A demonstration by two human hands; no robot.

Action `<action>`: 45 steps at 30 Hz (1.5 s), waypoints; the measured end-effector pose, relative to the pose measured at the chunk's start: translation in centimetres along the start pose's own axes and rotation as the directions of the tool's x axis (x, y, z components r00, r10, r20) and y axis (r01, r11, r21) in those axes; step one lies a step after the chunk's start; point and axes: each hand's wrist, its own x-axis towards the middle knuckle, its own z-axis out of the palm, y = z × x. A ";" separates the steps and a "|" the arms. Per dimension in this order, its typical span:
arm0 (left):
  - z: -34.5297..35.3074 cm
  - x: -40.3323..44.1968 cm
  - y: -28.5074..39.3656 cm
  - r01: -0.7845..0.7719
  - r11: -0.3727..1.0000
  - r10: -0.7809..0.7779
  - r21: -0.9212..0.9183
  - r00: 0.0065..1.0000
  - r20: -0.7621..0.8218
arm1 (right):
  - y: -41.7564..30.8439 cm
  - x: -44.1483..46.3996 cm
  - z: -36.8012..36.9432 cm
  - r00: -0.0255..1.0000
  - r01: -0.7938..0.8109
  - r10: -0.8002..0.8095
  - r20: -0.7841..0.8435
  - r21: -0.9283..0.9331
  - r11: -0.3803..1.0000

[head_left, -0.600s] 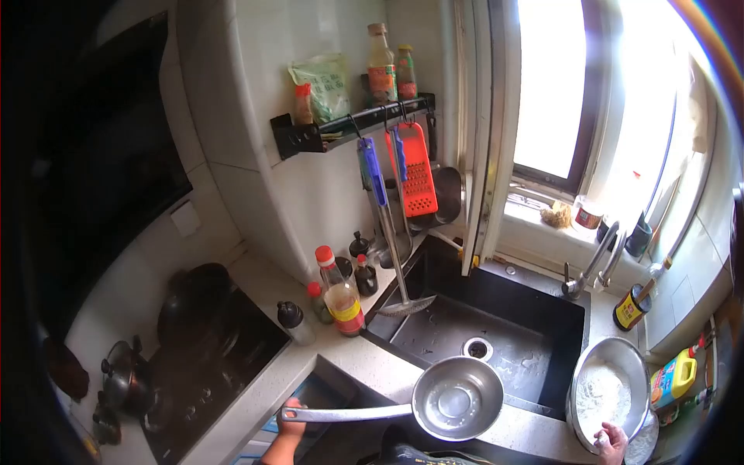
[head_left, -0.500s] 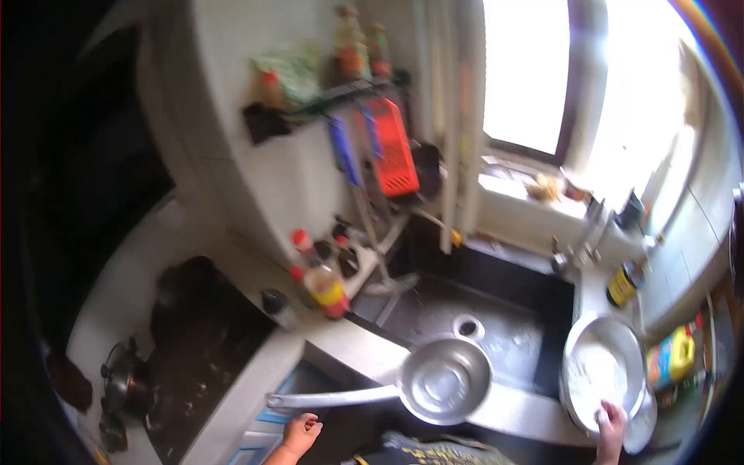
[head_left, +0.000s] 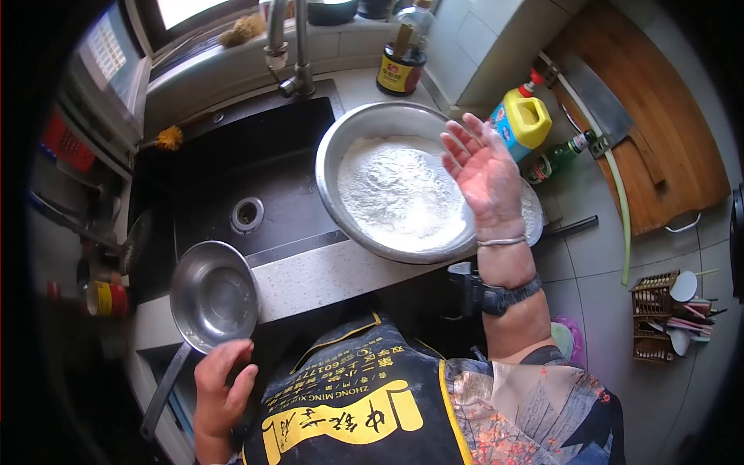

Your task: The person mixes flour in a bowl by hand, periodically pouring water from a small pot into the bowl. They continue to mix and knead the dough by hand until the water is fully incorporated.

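Seems between grabs. Gripping nothing with right fingers [head_left: 462, 136], spread near the metal bowl [head_left: 331, 182] of white powder [head_left: 395, 190], nor with left fingers [head_left: 230, 354], half curled right by the saucepan [head_left: 213, 294]. For lifting it, needs left fingers around the handle [head_left: 167, 387].

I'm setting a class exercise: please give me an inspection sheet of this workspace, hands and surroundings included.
Surface: speckled counter alongside a dark sink with a round drain.
Items in use: metal bowl holding white powder; metal pan, no contents seen.
Clutter: dark jar, yellow jug and green bottle near the bowl.
Left hand: half-curled at the pan's rim; contact unclear.
Right hand: open, palm showing, nothing held, by the bowl's right side.
Cables: nothing certain; a pale tube-like strip runs beside the wooden board.
Surroundings: tap behind the sink; wide blade by the board.
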 end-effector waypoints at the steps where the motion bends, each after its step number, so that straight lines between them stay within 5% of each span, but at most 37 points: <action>1: 0.4 1.6 0.8 -0.112 0.992 0.111 0.055 0.993 0.028 | 0.3 0.6 0.1 1.000 -0.014 0.014 -0.014 -0.003 1.000; 4: 1.9 6.2 3.7 -0.340 0.928 0.336 0.150 0.940 0.051 | 1.8 2.4 -0.8 0.996 -0.054 0.049 -0.081 -0.066 0.996; 6: 3.3 8.5 6.0 -0.462 0.847 0.472 0.262 0.881 0.029 | 2.5 2.5 -0.7 0.997 0.041 -0.062 -0.038 -0.405 0.913; 9: 4.9 11.1 10.2 -0.613 0.687 0.666 0.390 0.746 -0.002 | 3.2 4.6 -2.2 0.973 0.217 -0.156 0.169 -0.899 0.381; 11: 5.5 12.4 12.7 -0.706 0.578 0.787 0.410 0.615 -0.050 | 3.3 5.2 -2.8 0.812 0.452 -0.364 0.456 -0.886 -0.101; 13: 6.6 12.9 15.7 -0.778 0.504 0.860 0.376 0.490 -0.139 | 2.9 5.7 -2.9 0.766 0.443 -0.378 0.520 -0.853 -0.276; 14: 7.2 12.6 17.2 -0.802 0.485 0.874 0.349 0.455 -0.169 | 2.1 5.6 -1.9 0.808 0.388 -0.372 0.456 -0.888 -0.245; 16: 10.6 12.7 18.2 -0.929 0.369 0.929 -0.035 0.370 -0.014 | 1.0 5.7 -0.1 0.835 0.345 -0.392 0.385 -0.923 -0.173; 18: 17.2 17.5 14.1 -0.885 0.436 0.900 -0.165 0.426 0.093 | 0.3 5.4 0.0 0.842 0.319 -0.430 0.325 -0.944 -0.090; 20: 14.4 23.3 10.3 -0.653 0.676 0.726 0.341 0.668 -0.160 | -1.0 5.6 -0.3 0.851 0.259 -0.474 0.226 -0.966 0.006; 21: 10.7 24.7 10.9 -0.472 0.662 0.588 0.582 0.809 -0.012 | -1.7 5.6 -0.7 0.835 0.279 -0.493 0.243 -0.960 -0.001; 23: 10.3 25.5 11.1 -0.349 0.751 0.617 0.561 0.673 -0.408 | -1.7 5.1 -1.5 0.824 0.310 -0.497 0.271 -0.951 -0.006; 24: 10.5 24.5 12.8 -0.523 0.760 0.646 0.386 0.669 -0.368 | -1.5 4.6 -1.0 0.810 0.282 -0.511 0.287 -0.955 -0.091; 25: 12.2 22.7 13.9 -0.738 0.522 0.852 0.427 0.436 -0.290 | -1.4 4.2 -0.4 0.815 0.255 -0.475 0.331 -0.942 -0.219; 30: 15.5 23.7 9.0 -0.505 0.698 0.585 0.507 0.811 0.003 | -1.2 3.4 -1.4 0.763 0.227 -0.341 0.550 -0.721 -0.655; 31: 13.0 24.2 10.4 -0.303 0.781 0.336 0.546 0.941 0.041 | -1.2 3.1 -2.0 0.778 0.201 -0.287 0.559 -0.655 -0.729; 33: 11.2 22.1 13.6 -0.527 0.673 0.701 0.519 0.679 -0.219 | -0.8 2.9 -2.0 0.730 0.254 -0.265 0.630 -0.610 -0.751; 35: 12.7 18.6 17.1 -0.853 0.501 0.855 0.150 0.461 -0.237 | 0.4 2.9 -1.3 0.680 0.309 -0.225 0.698 -0.551 -0.775; 38: 15.3 19.3 15.2 -0.855 0.516 0.827 0.060 0.515 0.227 | 1.9 2.3 -0.6 0.645 0.337 -0.183 0.741 -0.492 -0.803; 41: 11.8 21.8 14.9 -0.492 0.601 0.558 0.629 0.823 0.110 | 1.8 2.2 -1.2 0.748 0.334 -0.089 0.658 -0.489 -0.806; 42: 11.5 21.3 15.2 -0.546 0.589 0.710 0.595 0.702 -0.059 | 1.7 2.1 -0.9 0.762 0.344 -0.118 0.637 -0.552 -0.760; 43: 11.3 20.3 16.4 -0.626 0.597 0.759 0.502 0.643 -0.100 | 1.8 1.5 -0.7 0.587 0.250 -0.253 0.769 -0.470 -0.847; 45: 13.5 16.7 17.7 -0.905 0.414 0.909 0.098 0.416 -0.004 | 0.1 1.1 1.8 0.820 0.319 -0.111 0.561 -0.611 -0.725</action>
